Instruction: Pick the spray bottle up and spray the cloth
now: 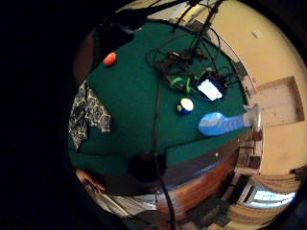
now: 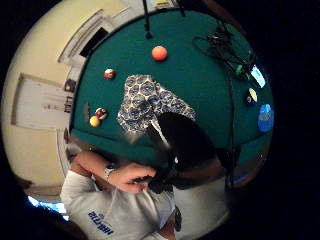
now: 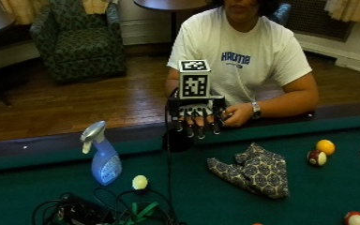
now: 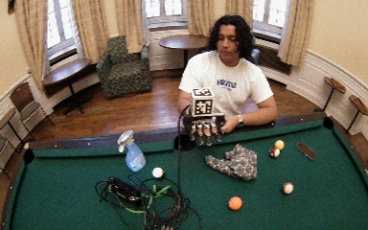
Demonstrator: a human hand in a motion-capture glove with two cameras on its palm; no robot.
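A blue spray bottle (image 3: 105,157) with a grey trigger head stands upright on the green felt of the pool table (image 3: 186,197), near the rail in front of the person. A crumpled patterned cloth (image 3: 253,169) lies on the felt off to the bottle's side. My gloved right hand (image 3: 196,118) hovers above the table's rail, between bottle and cloth, fingers hanging straight down and holding nothing. The person's bare hand (image 3: 237,115) touches the glove's side. In the palm views the bottle (image 1: 225,123) and the cloth (image 2: 145,102) both lie well away from the palm.
A yellow-white ball (image 3: 140,182) sits beside the bottle. A tangle of black and green cables (image 3: 99,211) lies in the foreground. A yellow ball (image 3: 325,146) and a striped ball (image 3: 317,158) rest beyond the cloth. An orange ball (image 4: 235,203) lies mid-table.
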